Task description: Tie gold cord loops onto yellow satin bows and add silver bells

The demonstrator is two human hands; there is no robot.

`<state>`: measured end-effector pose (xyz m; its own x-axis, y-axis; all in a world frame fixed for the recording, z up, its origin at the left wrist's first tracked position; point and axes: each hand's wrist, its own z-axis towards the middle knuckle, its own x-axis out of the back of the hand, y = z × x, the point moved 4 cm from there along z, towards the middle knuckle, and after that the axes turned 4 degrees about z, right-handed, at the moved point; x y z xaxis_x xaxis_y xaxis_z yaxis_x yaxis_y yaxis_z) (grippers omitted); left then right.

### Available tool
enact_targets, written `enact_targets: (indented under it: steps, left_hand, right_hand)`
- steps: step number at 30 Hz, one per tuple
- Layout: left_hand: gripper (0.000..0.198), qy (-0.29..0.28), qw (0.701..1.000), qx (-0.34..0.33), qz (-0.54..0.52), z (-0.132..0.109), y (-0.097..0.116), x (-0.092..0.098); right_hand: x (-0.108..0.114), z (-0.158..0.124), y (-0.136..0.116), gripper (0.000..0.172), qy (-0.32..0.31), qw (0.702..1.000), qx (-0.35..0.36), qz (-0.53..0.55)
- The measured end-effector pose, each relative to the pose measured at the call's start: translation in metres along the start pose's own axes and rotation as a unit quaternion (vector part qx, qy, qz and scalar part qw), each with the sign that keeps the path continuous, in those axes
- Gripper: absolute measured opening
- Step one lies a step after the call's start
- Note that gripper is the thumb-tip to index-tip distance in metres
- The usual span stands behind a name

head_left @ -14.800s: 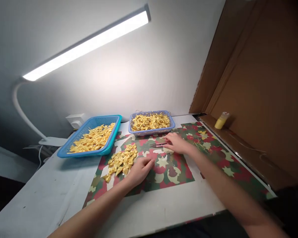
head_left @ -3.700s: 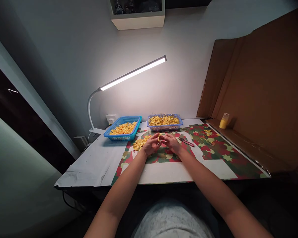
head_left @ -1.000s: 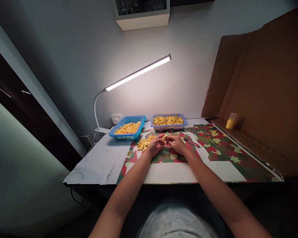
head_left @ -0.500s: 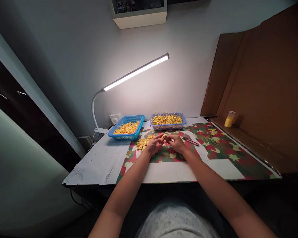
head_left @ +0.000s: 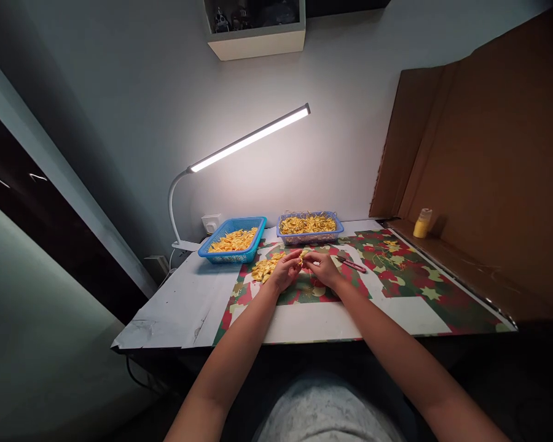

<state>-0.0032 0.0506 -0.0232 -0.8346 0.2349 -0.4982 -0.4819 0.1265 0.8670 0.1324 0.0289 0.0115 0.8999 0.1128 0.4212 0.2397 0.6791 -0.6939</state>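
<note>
Over the middle of the table, my left hand (head_left: 286,272) and my right hand (head_left: 321,268) meet with bent fingers. Between their fingertips is a small yellow ribbon bow (head_left: 303,256), partly covered by the fingers. Both hands pinch it. Close to my left hand lies a loose pile of yellow ribbon bows (head_left: 263,269). Pink-handled thread snips (head_left: 352,265) rest on the table just right of my right hand.
A blue basket (head_left: 233,256) of yellow bows stands back left, and a purple-blue basket (head_left: 309,237) of golden bows with cords beside it. A lamp (head_left: 251,138) shines above. Cardboard (head_left: 483,159) walls the right side, near a small yellow-filled bottle (head_left: 422,224). Thread scraps (head_left: 391,258) lie right.
My fingers have closed in further around the bow, and it has turned a little between them. The whole view has shifted slightly. The baskets, pile and snips stay put.
</note>
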Motion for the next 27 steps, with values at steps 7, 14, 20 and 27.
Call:
enact_targets:
  steps: [7,14,20,27]
  left_hand:
    - [0.033,0.034,0.999,-0.010,0.024,-0.001,0.002,0.001]
    - [0.033,0.050,0.997,-0.028,0.047,-0.001,0.000,0.000]
    - [0.032,0.034,0.996,-0.023,0.077,-0.001,-0.001,-0.001]
    - [0.033,-0.007,0.992,-0.014,0.122,-0.002,-0.003,-0.004]
  right_hand:
    - [0.005,0.002,0.001,0.023,0.050,0.998,-0.002,-0.050]
    - [0.022,0.001,-0.006,0.021,0.145,0.984,0.013,-0.100]
    - [0.018,0.001,-0.015,0.010,0.131,0.985,0.041,-0.101]
    - [0.016,0.002,-0.010,0.016,0.096,0.988,0.043,-0.115]
